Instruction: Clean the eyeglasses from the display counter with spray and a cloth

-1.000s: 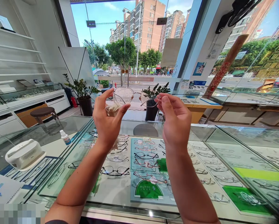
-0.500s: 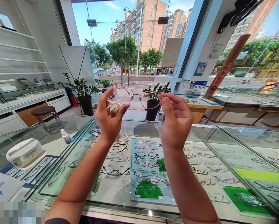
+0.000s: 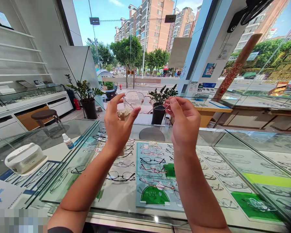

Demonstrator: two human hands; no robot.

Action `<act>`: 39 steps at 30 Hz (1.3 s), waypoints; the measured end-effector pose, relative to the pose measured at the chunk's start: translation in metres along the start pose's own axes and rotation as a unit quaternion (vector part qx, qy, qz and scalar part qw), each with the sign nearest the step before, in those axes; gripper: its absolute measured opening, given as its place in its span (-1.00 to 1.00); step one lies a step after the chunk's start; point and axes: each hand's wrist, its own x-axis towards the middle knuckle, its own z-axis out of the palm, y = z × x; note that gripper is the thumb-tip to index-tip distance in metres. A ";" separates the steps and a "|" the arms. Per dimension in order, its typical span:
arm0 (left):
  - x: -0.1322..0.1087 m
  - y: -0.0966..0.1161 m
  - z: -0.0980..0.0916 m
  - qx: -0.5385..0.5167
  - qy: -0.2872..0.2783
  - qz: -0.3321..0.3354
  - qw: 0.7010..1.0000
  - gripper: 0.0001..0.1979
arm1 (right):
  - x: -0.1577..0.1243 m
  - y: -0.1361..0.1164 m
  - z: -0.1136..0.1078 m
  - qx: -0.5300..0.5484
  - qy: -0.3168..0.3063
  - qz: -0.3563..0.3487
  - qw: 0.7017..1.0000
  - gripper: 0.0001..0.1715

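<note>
Both hands hold a pair of thin metal-framed glasses (image 3: 145, 99) up at chest height against the window. My left hand (image 3: 118, 124) pinches the left lens rim between thumb and fingers, and a beige cloth (image 3: 124, 114) is tucked in its palm. At the other side of the frame, my right hand (image 3: 184, 121) is closed on the rim near the hinge. The glasses are held above a glass display counter (image 3: 208, 136).
Under the counter glass lie several rows of spectacle frames (image 3: 121, 176) and a green-and-white brand sign (image 3: 154, 196). A small spray bottle (image 3: 68, 141) and a white machine (image 3: 24, 158) stand at the left. Potted plants (image 3: 86, 97), a round stool (image 3: 44, 116) and wall shelves lie beyond.
The glasses have shifted slightly to the right and turned a little. Both hands stayed raised, holding the frame; the left fingers moved along the lens rim.
</note>
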 end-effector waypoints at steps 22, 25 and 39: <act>0.007 -0.037 0.010 -0.059 -0.047 -0.051 0.996 -0.33 | -0.007 -0.006 0.004 -0.095 -0.005 -0.123 0.988 -0.77; 0.008 -0.043 0.013 -0.074 -0.039 -0.025 0.996 -0.28 | -0.011 -0.005 0.006 -0.101 -0.006 -0.140 0.985 -0.78; 0.005 -0.054 0.016 -0.118 -0.026 0.049 0.992 -0.32 | -0.015 0.002 0.017 0.111 -0.071 -0.048 0.990 -0.70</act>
